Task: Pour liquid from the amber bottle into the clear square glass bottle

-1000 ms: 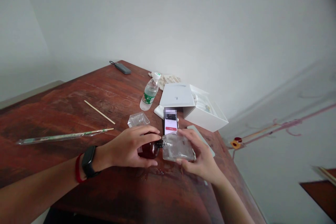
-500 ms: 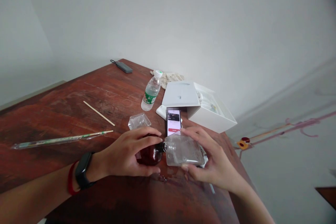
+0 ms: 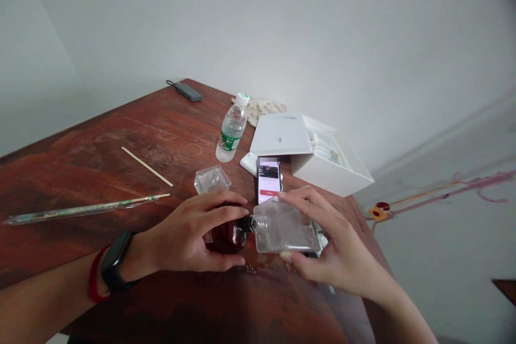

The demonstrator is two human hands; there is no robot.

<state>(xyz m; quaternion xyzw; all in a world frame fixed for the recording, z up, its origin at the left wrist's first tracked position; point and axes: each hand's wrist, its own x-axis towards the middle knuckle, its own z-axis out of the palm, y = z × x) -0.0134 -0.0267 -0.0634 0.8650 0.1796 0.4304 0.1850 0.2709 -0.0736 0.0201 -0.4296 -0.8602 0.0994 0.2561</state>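
My left hand (image 3: 189,234) is wrapped round a small dark red bottle (image 3: 226,236) resting on the wooden table (image 3: 121,172). My right hand (image 3: 334,250) grips a flat clear bottle (image 3: 284,231), tipped on its side. The clear bottle's neck meets the mouth of the red bottle. A black band and a red band sit on my left wrist. A few drops of liquid lie on the wood just below the two bottles.
A phone (image 3: 269,185) with a lit screen lies behind the bottles, beside a clear plastic lid (image 3: 212,179). Farther back stand a water bottle (image 3: 231,129), an open white box (image 3: 310,153), a cloth and a grey power bank (image 3: 188,91). Two thin sticks (image 3: 147,166) lie at left.
The view has shifted a little. My right hand and the clear bottle have slid slightly right; both hands keep their hold and the bottles stay joined.
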